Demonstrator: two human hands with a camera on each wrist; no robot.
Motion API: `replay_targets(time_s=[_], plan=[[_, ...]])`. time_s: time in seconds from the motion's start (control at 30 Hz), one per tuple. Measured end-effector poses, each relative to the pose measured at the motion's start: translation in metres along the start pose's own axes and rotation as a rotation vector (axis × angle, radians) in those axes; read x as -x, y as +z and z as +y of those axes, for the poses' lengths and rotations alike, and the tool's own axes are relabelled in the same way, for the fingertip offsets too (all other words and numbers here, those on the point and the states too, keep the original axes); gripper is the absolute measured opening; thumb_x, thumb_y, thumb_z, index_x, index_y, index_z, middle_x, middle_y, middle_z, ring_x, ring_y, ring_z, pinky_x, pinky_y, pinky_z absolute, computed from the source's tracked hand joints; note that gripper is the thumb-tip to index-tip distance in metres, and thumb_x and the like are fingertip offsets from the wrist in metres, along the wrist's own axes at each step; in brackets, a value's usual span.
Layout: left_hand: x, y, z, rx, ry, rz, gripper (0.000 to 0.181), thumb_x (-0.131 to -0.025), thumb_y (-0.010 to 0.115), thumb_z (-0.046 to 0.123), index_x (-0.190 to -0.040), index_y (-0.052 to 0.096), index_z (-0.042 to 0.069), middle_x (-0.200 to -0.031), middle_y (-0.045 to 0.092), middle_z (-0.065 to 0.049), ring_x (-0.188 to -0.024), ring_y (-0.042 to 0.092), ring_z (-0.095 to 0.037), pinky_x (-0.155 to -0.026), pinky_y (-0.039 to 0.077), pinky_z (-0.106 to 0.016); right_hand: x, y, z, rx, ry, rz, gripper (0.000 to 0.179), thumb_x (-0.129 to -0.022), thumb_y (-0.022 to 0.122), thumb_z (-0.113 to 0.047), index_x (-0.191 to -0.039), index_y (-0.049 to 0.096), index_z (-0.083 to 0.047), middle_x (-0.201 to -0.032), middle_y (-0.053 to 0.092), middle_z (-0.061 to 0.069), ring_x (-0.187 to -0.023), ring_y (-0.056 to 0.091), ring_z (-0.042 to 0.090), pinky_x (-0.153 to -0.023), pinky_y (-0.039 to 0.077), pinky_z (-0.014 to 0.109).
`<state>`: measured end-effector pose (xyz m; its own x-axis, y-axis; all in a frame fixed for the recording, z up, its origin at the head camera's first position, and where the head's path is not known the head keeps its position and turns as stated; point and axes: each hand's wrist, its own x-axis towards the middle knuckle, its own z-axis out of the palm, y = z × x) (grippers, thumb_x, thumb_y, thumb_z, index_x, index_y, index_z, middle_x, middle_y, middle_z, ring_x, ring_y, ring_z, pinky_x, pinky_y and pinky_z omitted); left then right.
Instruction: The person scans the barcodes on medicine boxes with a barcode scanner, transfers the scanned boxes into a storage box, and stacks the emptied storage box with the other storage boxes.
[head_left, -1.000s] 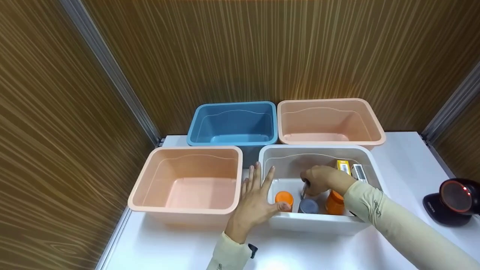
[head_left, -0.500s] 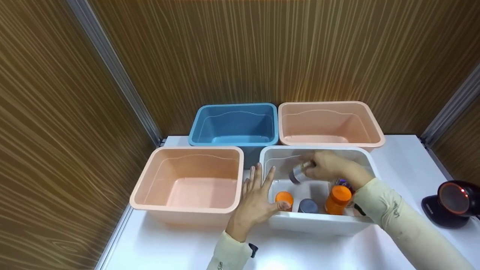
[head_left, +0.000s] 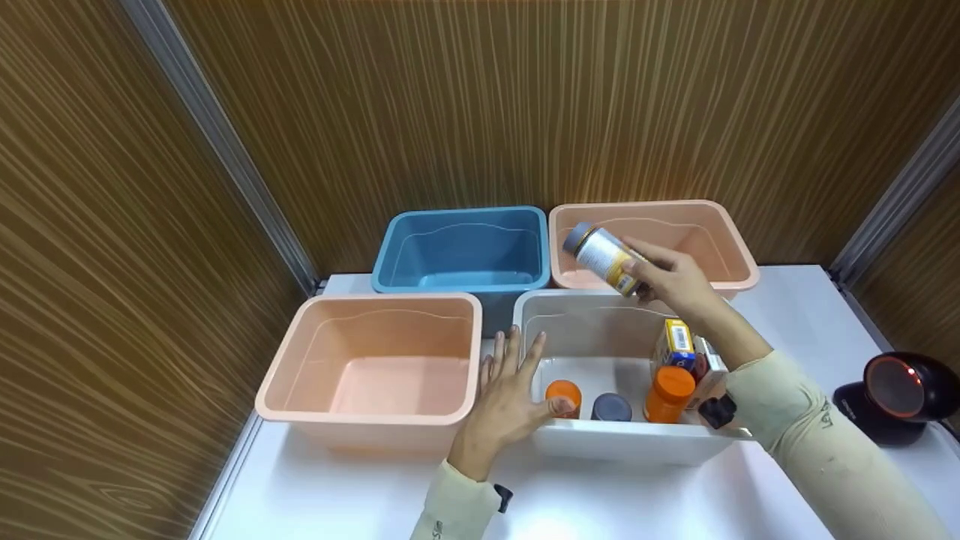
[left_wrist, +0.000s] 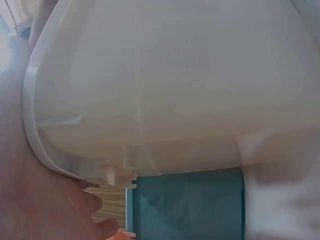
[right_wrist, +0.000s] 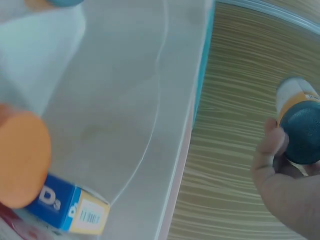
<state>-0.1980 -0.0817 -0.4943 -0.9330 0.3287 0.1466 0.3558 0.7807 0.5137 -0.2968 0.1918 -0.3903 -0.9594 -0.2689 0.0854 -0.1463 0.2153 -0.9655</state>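
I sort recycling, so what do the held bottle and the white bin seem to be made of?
Held bottle: probably plastic, matt and stippled on its dark end; glass isn't ruled out.
White bin: likely moulded plastic, smooth and satin, judging by its rounded rim and soft sheen.

box (right_wrist: 62, 204), between seven and eight o'clock in the right wrist view: "d" with a small subscript, 3 or s, on blue; barcode (right_wrist: 90, 216) on its end. bottle (head_left: 604, 255), three o'clock in the head view: print too small to read.
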Motion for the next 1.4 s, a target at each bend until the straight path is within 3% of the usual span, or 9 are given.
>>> replay_targets(time_s=[0.2,0.4,0.5,0.6,0.83,1.0,1.1,1.27,1.4], plan=[[-0.001,0.001,-0.001,-0.001,-0.003,-0.005,0.122,-0.064,0.014,0.099,-0.164,0.009,0.029,-0.168,-0.001,-0.014,-0.152,-0.012,-0.034,-0.12,-0.001,-0.057,0.002,-0.002,-0.002,-0.236,0.038,-0.059,0.076,-0.103,0.053,-0.014,-0.165,0.008,-0.021,-0.13,0.046,0.025,-0.094,0.064,0.029,-0.082,0.059,0.041],[-0.002,0.001,-0.002,0.003,0.001,-0.006,0.122,-0.064,0.014,0.099,-0.164,0.009,0.029,-0.168,-0.001,-0.014,-0.152,-0.011,-0.034,-0.12,-0.002,-0.056,0.005,-0.003,0.0,-0.241,-0.019,-0.066,0.106,-0.096,0.054,0.0,-0.156,-0.021,-0.045,-0.141,0.035,0.032,-0.106,0.066,0.034,-0.085,0.056,0.055],[-0.002,0.001,-0.002,0.008,-0.004,-0.009,0.121,-0.065,0.015,0.099,-0.164,0.01,0.03,-0.168,-0.002,-0.014,-0.152,-0.01,-0.035,-0.12,-0.002,-0.057,0.007,-0.005,0.001,-0.153,-0.091,-0.019,0.102,-0.093,0.055,0.002,-0.158,-0.011,-0.04,-0.136,0.042,0.029,-0.107,0.064,0.031,-0.086,0.058,0.043],[-0.002,0.0,-0.003,0.013,-0.007,-0.01,0.119,-0.067,0.018,0.098,-0.164,0.011,0.03,-0.168,-0.001,-0.014,-0.152,-0.008,-0.037,-0.12,-0.001,-0.058,0.008,-0.005,0.001,-0.126,-0.158,0.046,0.083,-0.091,0.053,0.003,-0.153,0.009,-0.03,-0.129,0.046,0.024,-0.105,0.062,0.028,-0.083,0.057,0.033],[-0.002,-0.002,-0.005,0.027,-0.026,-0.015,0.103,-0.084,0.055,0.077,-0.164,0.011,0.029,-0.169,-0.003,-0.013,-0.152,-0.01,-0.036,-0.12,-0.002,-0.057,0.008,-0.006,-0.003,-0.267,-0.254,0.154,0.051,-0.087,0.047,0.002,-0.129,0.028,-0.02,-0.119,0.047,0.02,-0.095,0.061,0.028,-0.073,0.057,0.031],[-0.005,-0.003,-0.003,0.046,-0.06,-0.014,0.105,-0.084,0.063,0.07,-0.164,0.01,0.028,-0.169,-0.003,-0.013,-0.153,-0.007,-0.037,-0.12,0.002,-0.059,0.008,-0.012,-0.007,-0.3,-0.293,0.206,0.041,-0.085,0.046,0.002,-0.119,0.031,-0.016,-0.115,0.047,0.02,-0.093,0.059,0.027,-0.07,0.057,0.03],[-0.005,-0.003,-0.003,0.081,-0.078,-0.016,0.106,-0.085,0.065,0.069,-0.164,0.007,0.029,-0.169,-0.003,-0.012,-0.152,0.009,-0.041,-0.118,0.013,-0.062,0.011,-0.017,-0.009,-0.282,-0.297,0.239,0.035,-0.086,0.048,0.001,-0.115,0.035,-0.014,-0.108,0.051,0.021,-0.086,0.061,0.025,-0.063,0.055,0.027],[-0.006,-0.004,-0.004,0.136,-0.106,-0.021,0.105,-0.089,0.066,0.062,-0.164,-0.001,0.032,-0.169,-0.005,-0.008,-0.134,0.045,-0.046,-0.108,0.038,-0.059,0.017,-0.027,-0.011,-0.119,-0.288,0.286,0.029,-0.09,0.057,-0.003,-0.111,0.039,-0.013,-0.093,0.057,0.016,-0.069,0.059,0.017,-0.05,0.047,0.022],[-0.007,-0.004,-0.005,0.155,-0.128,-0.029,0.103,-0.091,0.066,0.058,-0.164,0.001,0.025,-0.169,-0.008,-0.004,-0.134,0.046,-0.045,-0.108,0.04,-0.056,0.021,-0.035,-0.012,0.026,-0.297,0.3,0.03,-0.092,0.064,-0.008,-0.111,0.04,-0.008,-0.096,0.055,0.013,-0.069,0.057,0.016,-0.049,0.046,0.021]])
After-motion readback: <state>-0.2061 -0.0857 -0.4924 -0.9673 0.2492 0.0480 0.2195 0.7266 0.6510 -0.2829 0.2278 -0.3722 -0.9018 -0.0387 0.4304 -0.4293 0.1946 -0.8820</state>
